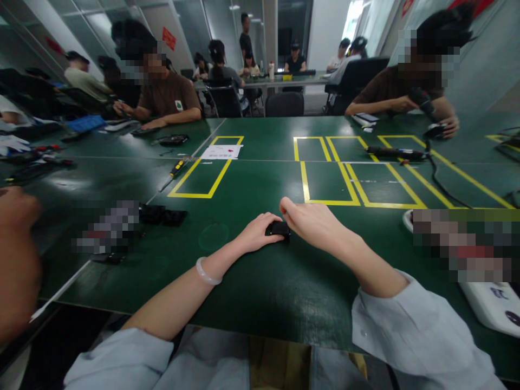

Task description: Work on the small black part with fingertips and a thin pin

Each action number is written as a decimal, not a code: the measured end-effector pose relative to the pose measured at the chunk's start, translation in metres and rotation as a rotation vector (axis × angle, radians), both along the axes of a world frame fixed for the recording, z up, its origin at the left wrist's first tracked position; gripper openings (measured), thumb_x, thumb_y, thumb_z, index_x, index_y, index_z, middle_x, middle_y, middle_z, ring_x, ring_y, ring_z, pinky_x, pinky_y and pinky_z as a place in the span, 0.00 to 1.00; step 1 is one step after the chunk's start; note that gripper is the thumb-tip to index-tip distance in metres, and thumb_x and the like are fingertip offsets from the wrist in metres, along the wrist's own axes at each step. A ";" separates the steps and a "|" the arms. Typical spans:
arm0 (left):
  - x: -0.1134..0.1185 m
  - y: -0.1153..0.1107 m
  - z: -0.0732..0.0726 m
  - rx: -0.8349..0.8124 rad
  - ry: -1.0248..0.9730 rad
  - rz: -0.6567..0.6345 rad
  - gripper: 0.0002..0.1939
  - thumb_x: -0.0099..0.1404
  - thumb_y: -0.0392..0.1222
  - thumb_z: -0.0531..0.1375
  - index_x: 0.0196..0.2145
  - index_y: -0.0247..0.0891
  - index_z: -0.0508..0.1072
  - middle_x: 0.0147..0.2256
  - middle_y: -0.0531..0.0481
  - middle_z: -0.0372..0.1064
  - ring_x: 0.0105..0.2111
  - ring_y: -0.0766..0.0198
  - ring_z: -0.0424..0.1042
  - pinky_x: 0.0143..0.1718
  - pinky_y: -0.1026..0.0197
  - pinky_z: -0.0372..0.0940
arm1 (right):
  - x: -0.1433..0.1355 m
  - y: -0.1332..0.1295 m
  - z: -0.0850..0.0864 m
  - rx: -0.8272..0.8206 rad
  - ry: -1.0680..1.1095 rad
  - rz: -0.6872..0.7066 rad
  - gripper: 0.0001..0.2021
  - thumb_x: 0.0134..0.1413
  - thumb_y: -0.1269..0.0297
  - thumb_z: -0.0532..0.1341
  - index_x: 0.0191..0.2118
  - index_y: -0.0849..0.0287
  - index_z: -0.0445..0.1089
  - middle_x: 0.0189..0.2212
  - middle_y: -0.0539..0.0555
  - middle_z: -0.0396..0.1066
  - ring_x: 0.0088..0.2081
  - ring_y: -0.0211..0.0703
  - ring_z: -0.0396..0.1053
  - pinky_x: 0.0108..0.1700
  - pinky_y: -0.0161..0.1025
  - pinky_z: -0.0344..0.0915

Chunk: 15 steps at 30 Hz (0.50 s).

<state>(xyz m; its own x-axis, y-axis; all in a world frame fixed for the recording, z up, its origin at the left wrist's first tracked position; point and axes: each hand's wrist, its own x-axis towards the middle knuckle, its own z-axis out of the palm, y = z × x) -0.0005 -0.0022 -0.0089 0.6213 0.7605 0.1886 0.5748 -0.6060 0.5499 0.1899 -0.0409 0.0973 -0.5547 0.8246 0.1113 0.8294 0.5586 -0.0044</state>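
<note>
A small, glossy black piece with a box-like shape [279, 230] rests at the green table top in front of me; its exact kind is unclear. My left hand [260, 233] grips it from the left, thumb along the near side and fingers over the far side. Just above its right edge is my right hand [314, 221], fingers curled together in a pinch. Whatever those fingertips hold, if anything, is hidden from this angle.
Yellow tape rectangles mark the green table [252, 281]. Left lie a yellow-black screwdriver [177, 169], a white sheet [222, 152] and black parts [162, 214]. Right are a black cylindrical tool [396, 154] and a white device [493, 309]. Co-workers sit opposite; another person's arm [18, 260] enters left.
</note>
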 end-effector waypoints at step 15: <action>0.001 -0.001 0.002 -0.008 -0.001 0.003 0.17 0.60 0.51 0.62 0.44 0.40 0.68 0.41 0.49 0.67 0.42 0.55 0.66 0.44 0.55 0.61 | -0.001 -0.002 0.003 -0.017 0.013 -0.009 0.09 0.63 0.65 0.46 0.45 0.58 0.60 0.30 0.53 0.74 0.29 0.41 0.71 0.26 0.36 0.45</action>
<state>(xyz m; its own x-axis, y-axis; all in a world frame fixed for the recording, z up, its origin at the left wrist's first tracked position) 0.0008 -0.0031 -0.0065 0.6191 0.7638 0.1826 0.5761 -0.5997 0.5554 0.1893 -0.0424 0.0998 -0.5457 0.8315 0.1041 0.8343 0.5507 -0.0248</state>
